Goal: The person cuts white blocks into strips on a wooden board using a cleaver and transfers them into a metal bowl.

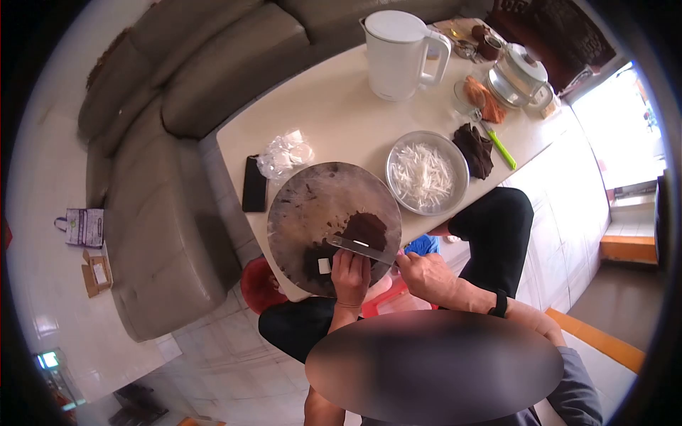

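Observation:
My right hand is closed around the handle of a kitchen knife. Its blade lies across the near part of a round, stained chopping board. Against the blade, my left hand has its fingers bent and pressed together; what they hold down is hidden. A thin white strip shows at the blade. Left of those fingers lies a small white block on a dark wet patch of the board. Right of the board, a round metal bowl contains many thin white shreds.
A clear plastic bag of white pieces and a black phone lie left on the table. Farther back stand a white kettle and a glass pot. A dark cloth and green-handled tool lie beyond the bowl.

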A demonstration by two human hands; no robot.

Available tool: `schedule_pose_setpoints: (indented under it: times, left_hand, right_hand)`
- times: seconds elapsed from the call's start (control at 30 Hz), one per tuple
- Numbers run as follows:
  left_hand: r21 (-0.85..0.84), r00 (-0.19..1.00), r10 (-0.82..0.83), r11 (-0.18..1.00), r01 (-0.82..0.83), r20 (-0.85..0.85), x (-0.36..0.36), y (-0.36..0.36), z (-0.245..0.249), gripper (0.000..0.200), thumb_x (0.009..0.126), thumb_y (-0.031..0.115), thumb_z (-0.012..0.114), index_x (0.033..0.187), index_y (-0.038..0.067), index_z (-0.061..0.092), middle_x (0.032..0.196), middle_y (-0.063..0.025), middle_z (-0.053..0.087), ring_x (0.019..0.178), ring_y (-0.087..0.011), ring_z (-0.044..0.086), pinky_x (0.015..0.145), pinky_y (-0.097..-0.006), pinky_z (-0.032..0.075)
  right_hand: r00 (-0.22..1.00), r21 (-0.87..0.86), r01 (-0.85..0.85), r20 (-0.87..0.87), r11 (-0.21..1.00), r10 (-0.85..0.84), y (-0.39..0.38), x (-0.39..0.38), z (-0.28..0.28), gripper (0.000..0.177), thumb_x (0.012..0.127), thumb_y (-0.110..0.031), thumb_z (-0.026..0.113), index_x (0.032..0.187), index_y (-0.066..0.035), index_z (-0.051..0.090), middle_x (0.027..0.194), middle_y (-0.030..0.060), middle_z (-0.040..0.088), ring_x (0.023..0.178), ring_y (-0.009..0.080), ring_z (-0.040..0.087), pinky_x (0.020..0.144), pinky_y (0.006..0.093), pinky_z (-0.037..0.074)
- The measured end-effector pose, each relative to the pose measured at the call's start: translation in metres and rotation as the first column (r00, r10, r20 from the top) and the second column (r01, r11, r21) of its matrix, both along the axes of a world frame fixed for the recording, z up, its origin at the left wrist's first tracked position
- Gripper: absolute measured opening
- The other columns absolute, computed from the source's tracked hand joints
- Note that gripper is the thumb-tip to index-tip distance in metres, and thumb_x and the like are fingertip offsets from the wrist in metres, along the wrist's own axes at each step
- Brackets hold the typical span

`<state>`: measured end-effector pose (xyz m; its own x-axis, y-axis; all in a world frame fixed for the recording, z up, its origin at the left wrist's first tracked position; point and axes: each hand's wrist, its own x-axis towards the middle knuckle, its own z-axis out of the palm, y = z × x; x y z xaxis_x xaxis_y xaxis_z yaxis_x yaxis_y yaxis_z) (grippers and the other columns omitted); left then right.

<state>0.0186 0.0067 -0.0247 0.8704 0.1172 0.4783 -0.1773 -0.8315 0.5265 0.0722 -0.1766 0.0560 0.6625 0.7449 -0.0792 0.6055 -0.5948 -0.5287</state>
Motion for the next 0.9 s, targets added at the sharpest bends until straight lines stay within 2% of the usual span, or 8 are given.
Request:
schedule_pose_setpoints:
  times: [0.07,0.2,0.3,0.4,0.47,0.7,0.77,0.9]
  left_hand:
    - [0.045,1.000,0.000,0.999,0.001,-0.022,0.000,0.000,0.001,0.019,0.073,0.002,0.066,0.092,-0.001,0.063,0.090,-0.0157,0.058,0.085,-0.0373,0.056,0.076,-0.0442,0.049]
    - [0.067,1.000,-0.001,0.998,0.003,-0.032,0.003,-0.001,0.005,0.018,0.073,0.001,0.065,0.091,-0.002,0.062,0.090,-0.0158,0.058,0.083,-0.0380,0.056,0.076,-0.0441,0.049]
    - [0.050,0.996,-0.004,0.999,0.009,-0.086,0.001,0.000,0.004,0.028,0.072,0.002,0.065,0.099,-0.001,0.062,0.095,-0.0177,0.058,0.087,-0.0408,0.054,0.077,-0.0472,0.047]
    - [0.015,0.996,-0.018,1.000,0.019,-0.093,0.001,0.000,0.004,0.029,0.072,0.002,0.065,0.101,-0.001,0.062,0.098,-0.0188,0.057,0.090,-0.0423,0.054,0.080,-0.0484,0.046]
    - [0.052,0.995,0.018,0.999,-0.013,-0.101,0.001,-0.001,0.005,0.028,0.073,0.002,0.065,0.100,-0.002,0.062,0.100,-0.0193,0.057,0.092,-0.0429,0.054,0.082,-0.0489,0.045]
    - [0.029,0.993,0.014,1.000,-0.010,-0.120,0.000,-0.001,0.000,0.027,0.072,0.001,0.066,0.098,-0.002,0.062,0.100,-0.0195,0.057,0.092,-0.0424,0.054,0.083,-0.0488,0.044]
    - [0.022,0.993,0.023,1.000,-0.020,-0.117,-0.001,-0.001,0.000,0.025,0.071,0.000,0.066,0.096,-0.001,0.062,0.100,-0.0183,0.058,0.093,-0.0407,0.054,0.083,-0.0480,0.045]
    - [0.037,0.993,0.035,0.999,-0.031,-0.115,0.000,-0.001,0.001,0.023,0.072,0.000,0.066,0.094,-0.001,0.062,0.100,-0.0168,0.058,0.093,-0.0391,0.055,0.083,-0.0466,0.045]
  right_hand:
    - [0.998,0.001,-0.039,0.045,0.999,0.039,0.000,-0.001,-0.001,0.016,0.071,-0.003,0.053,0.085,0.003,0.050,0.068,0.0174,0.058,0.062,0.0320,0.061,0.052,0.0393,0.048]
    - [0.999,-0.042,-0.038,-0.031,0.998,0.037,0.001,0.003,0.004,0.017,0.070,-0.002,0.053,0.085,0.004,0.050,0.069,0.0168,0.057,0.061,0.0315,0.061,0.052,0.0384,0.048]
    - [0.997,-0.068,-0.045,-0.063,0.997,0.041,0.000,0.006,0.004,0.017,0.070,-0.003,0.053,0.085,0.005,0.050,0.070,0.0170,0.058,0.062,0.0305,0.061,0.052,0.0378,0.049]
    - [0.994,-0.036,-0.059,-0.094,0.998,0.055,-0.001,0.010,0.002,0.015,0.070,-0.004,0.054,0.083,0.004,0.051,0.070,0.0169,0.058,0.062,0.0297,0.061,0.051,0.0373,0.049]
    - [0.993,-0.028,-0.108,-0.046,0.994,0.106,0.001,0.014,0.005,0.015,0.070,-0.005,0.055,0.081,0.004,0.052,0.069,0.0164,0.058,0.061,0.0295,0.062,0.051,0.0371,0.049]
    - [0.989,0.084,-0.071,-0.124,0.994,0.081,0.014,0.026,-0.007,0.014,0.069,-0.005,0.056,0.079,0.004,0.051,0.066,0.0166,0.058,0.059,0.0312,0.062,0.051,0.0381,0.050]
    - [0.981,0.154,-0.041,-0.180,0.987,0.069,0.016,0.029,-0.009,0.012,0.068,-0.001,0.054,0.077,0.004,0.047,0.065,0.0191,0.057,0.057,0.0346,0.060,0.050,0.0411,0.047]
    - [0.974,0.183,-0.035,-0.214,0.982,0.074,0.016,0.032,-0.012,0.014,0.067,0.000,0.056,0.077,0.004,0.048,0.065,0.0200,0.058,0.058,0.0357,0.060,0.051,0.0420,0.048]
